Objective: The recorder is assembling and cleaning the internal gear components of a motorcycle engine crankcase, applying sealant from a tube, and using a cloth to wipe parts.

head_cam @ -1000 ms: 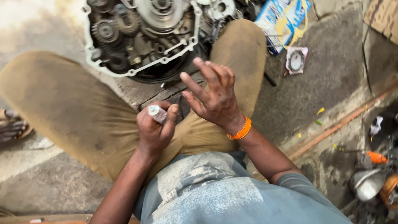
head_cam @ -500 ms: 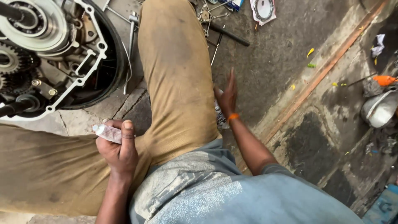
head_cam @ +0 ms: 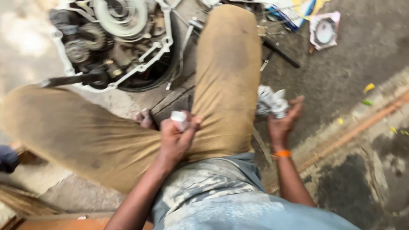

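Note:
My left hand point(head_cam: 177, 138) is closed around a small white tube point(head_cam: 179, 118) and rests on my tan trouser leg point(head_cam: 228, 76). My right hand point(head_cam: 284, 120), with an orange band at the wrist, reaches down beside that leg and grips a crumpled white rag point(head_cam: 271, 101) on the ground. An opened engine case point(head_cam: 115, 42) with exposed gears and a clutch sits in front of my knees, apart from both hands.
A dark metal rod point(head_cam: 280, 52) and small tools lie on the stone floor beyond my right knee. A square packet with a ring-shaped part point(head_cam: 324, 30) and a blue and yellow box point(head_cam: 294, 12) lie at the top right. A raised kerb point(head_cam: 362, 125) runs diagonally at right.
The view has swung. My right hand has dropped from in front of me to the ground on the right and closed on the rag. My left hand still holds the tube.

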